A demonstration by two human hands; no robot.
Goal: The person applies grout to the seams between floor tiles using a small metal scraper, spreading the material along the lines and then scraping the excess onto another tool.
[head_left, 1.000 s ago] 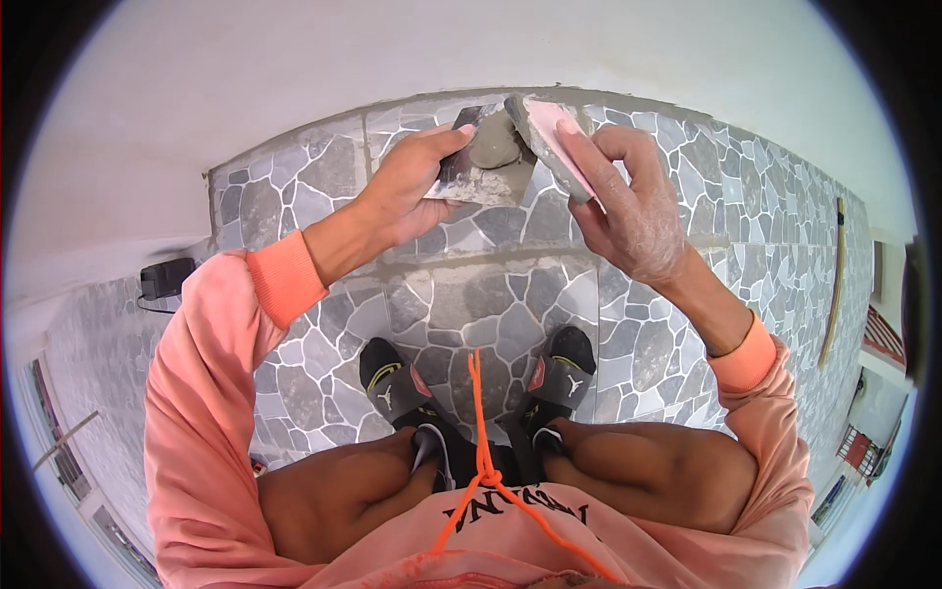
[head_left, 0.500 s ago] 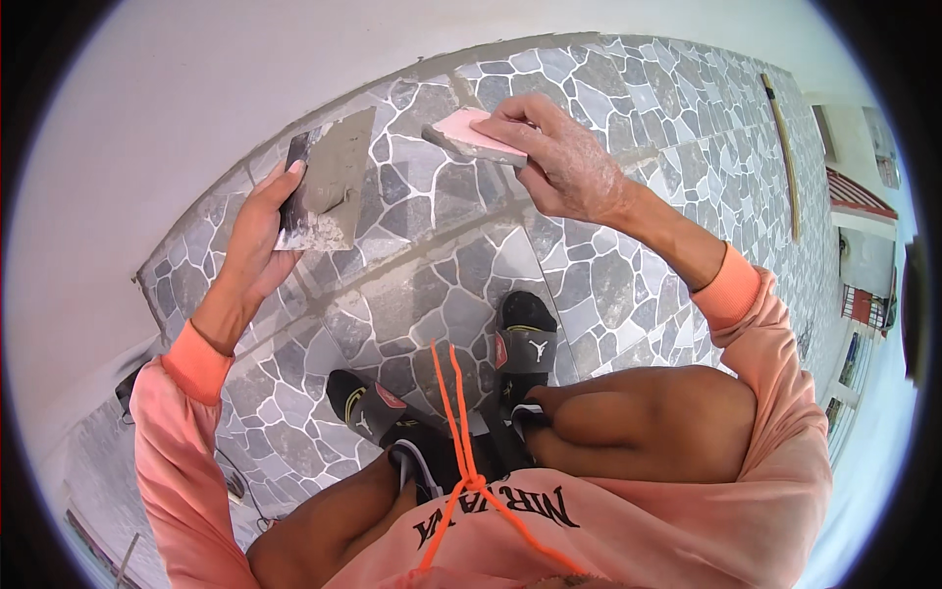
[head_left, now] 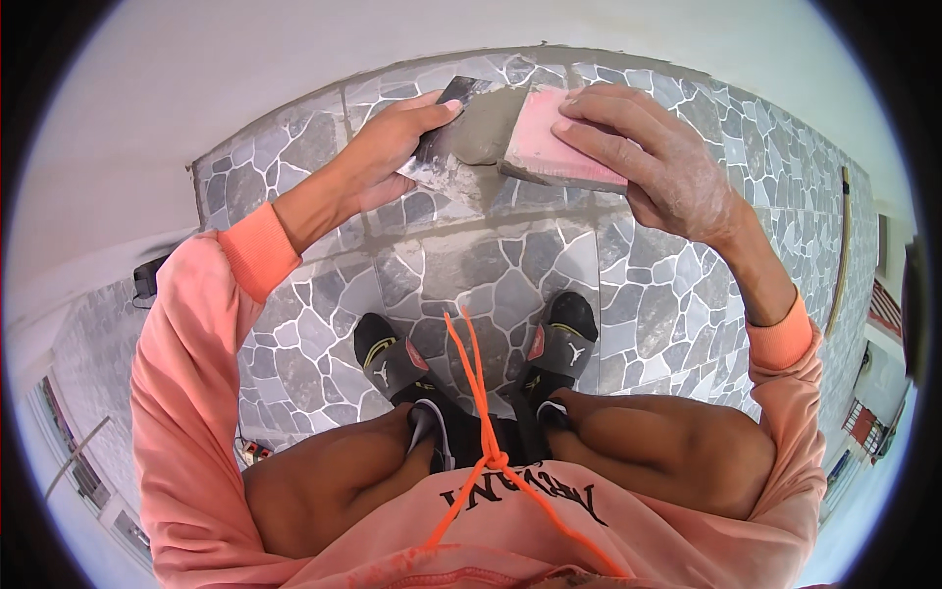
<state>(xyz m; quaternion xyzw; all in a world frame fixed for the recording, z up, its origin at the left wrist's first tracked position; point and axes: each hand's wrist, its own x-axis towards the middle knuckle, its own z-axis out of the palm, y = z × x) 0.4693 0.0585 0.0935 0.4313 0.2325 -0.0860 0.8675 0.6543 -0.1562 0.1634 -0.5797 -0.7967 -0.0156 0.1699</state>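
Note:
My left hand (head_left: 385,147) is closed on the near-left edge of a flat metal scraper (head_left: 439,147), thumb on top. A thick mound of wet grey grout (head_left: 486,133) lies on its face. My right hand (head_left: 662,162) grips a pink foam sponge block (head_left: 540,133) with its fingers bent over the top. Grey paste coats the block's lower side. The block's left edge meets the grout at the scraper's right side. Pale dust covers the back of my right hand. Both tools are above the stone-pattern tile floor (head_left: 549,260).
A white wall (head_left: 294,59) runs behind the floor, with a grey grout band along its foot. My feet in dark sandals (head_left: 567,339) stand on the tiles. At the right lies a long pole (head_left: 841,255); a black object (head_left: 147,278) sits at the left.
Both hands have moved to the right. The scraper and the sponge block, apart before, now come together at the grout. My view has shifted, and my feet stand more level with each other.

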